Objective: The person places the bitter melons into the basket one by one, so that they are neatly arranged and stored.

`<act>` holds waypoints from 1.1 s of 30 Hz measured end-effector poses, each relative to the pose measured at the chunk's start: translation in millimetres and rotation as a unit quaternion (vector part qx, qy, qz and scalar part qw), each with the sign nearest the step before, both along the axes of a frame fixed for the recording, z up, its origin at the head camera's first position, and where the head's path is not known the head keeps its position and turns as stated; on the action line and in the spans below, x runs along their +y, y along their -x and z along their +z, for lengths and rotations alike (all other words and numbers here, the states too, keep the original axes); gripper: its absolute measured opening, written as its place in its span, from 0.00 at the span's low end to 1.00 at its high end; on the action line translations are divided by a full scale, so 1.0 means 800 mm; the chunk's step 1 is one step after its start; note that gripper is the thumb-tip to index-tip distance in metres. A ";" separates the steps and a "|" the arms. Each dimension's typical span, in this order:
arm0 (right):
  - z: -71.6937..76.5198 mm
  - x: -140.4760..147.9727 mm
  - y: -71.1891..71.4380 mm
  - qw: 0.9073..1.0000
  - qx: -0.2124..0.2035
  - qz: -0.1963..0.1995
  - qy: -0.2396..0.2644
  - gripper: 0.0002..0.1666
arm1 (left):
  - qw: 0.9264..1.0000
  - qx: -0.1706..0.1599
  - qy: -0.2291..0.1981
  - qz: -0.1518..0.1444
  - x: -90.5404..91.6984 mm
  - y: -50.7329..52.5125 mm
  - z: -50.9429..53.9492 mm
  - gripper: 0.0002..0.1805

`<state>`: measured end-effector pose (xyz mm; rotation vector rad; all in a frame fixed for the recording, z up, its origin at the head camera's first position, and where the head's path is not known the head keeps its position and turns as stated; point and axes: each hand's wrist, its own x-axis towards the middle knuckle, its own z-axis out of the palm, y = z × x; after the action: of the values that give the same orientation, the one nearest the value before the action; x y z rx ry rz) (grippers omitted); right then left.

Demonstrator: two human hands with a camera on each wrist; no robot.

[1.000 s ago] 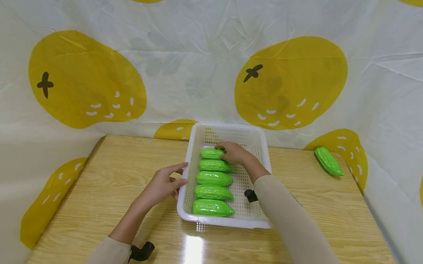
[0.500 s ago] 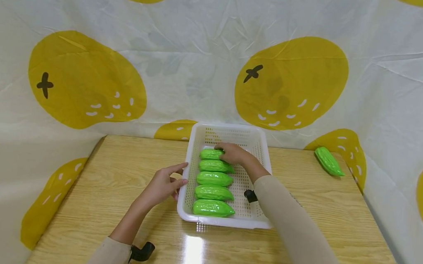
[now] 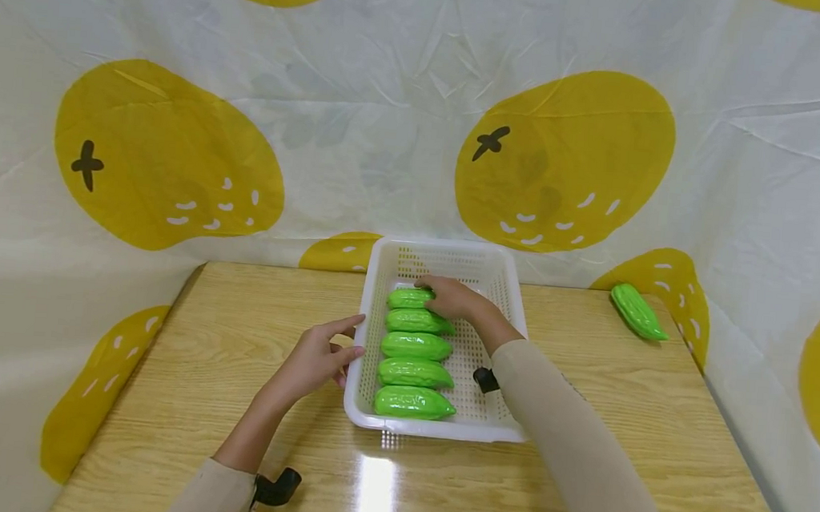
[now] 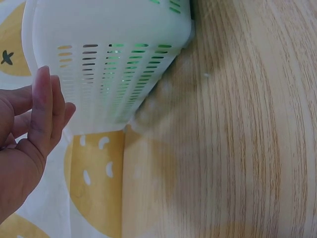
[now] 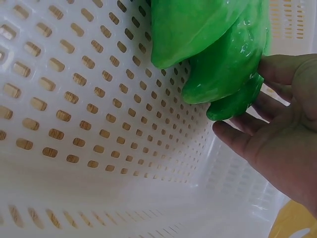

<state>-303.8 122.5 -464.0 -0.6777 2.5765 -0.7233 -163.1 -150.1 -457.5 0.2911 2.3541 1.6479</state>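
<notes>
A white perforated plastic basket (image 3: 361, 365) stands on the wooden table, with several glossy green bitter melons (image 3: 415, 373) side by side in a row along its left half. My right hand (image 3: 453, 298) reaches inside and holds the farthest bitter melon (image 3: 407, 298) by its right end. In the right wrist view, that melon's tip (image 5: 233, 104) shows between thumb and fingers. Beside the basket's left wall, my left hand (image 3: 315, 357) touches the rim with extended fingers. The left wrist view shows those fingers (image 4: 43, 104) fairly straight against the wall (image 4: 84, 29).
Another green bitter melon (image 3: 637, 312) lies at the table's back right corner. A white cloth (image 3: 375, 149) with yellow fruit prints hangs behind and around the table (image 3: 247, 307). Black wrist mounts (image 3: 278, 487) stick out from both beige sleeves (image 3: 583, 446).
</notes>
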 end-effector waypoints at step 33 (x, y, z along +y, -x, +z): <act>0.079 0.043 -0.018 0.997 0.064 -0.002 0.034 0.31 | 1.000 0.001 0.007 -0.005 -0.001 -0.001 0.001 0.33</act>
<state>-289.3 156.9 -400.4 -0.7640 2.6803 -0.7956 -162.5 -150.5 -456.5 0.3016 2.3615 1.6277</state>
